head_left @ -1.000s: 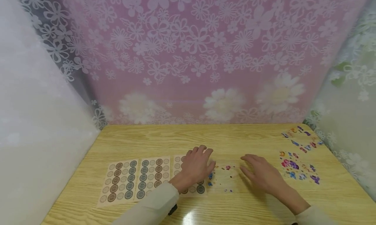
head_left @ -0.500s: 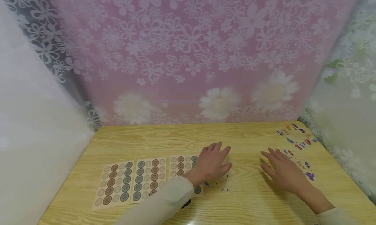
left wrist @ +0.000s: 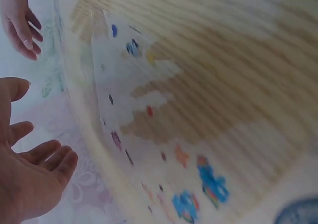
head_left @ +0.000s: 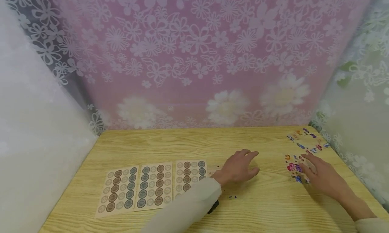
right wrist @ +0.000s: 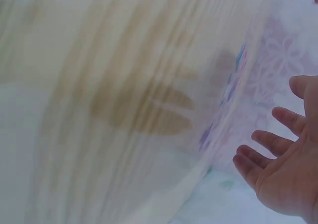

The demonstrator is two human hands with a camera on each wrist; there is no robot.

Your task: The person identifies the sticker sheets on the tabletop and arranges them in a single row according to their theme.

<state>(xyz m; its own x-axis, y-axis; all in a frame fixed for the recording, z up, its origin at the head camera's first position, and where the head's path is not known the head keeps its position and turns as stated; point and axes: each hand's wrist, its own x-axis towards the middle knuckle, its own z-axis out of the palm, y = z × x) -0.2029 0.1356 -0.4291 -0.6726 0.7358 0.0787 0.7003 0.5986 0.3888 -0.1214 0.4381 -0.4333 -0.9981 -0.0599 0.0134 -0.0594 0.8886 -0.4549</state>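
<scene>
My left hand [head_left: 238,167] hovers above the wood-grain table, empty, its fingers loosely spread. Below it lies a clear sheet [left wrist: 112,70] with small colourful stickers, among them blue ones [left wrist: 211,182]; in the head view the hand and sleeve cover much of this sheet. Farther right, my right hand [head_left: 328,179] hangs relaxed with nothing in it. It partly hides a second clear sheet bearing pink, purple and blue flower-like stickers [head_left: 294,167]. The right wrist view shows that hand's fingers [right wrist: 271,142] apart from the tabletop.
Three beige sheets of round brown, blue and pale seal stickers lie in a row: the left sheet [head_left: 117,192], the middle sheet [head_left: 154,185] and the right sheet [head_left: 189,170], partly under my sleeve. Another sticker group [head_left: 313,136] lies at the back right corner. Floral curtains [head_left: 194,57] surround the table.
Both hands have moved right, the left from over the third beige sheet to past the clear sheet, the right to over the flower-like stickers. The head view has shifted slightly. The sheets lie as before.
</scene>
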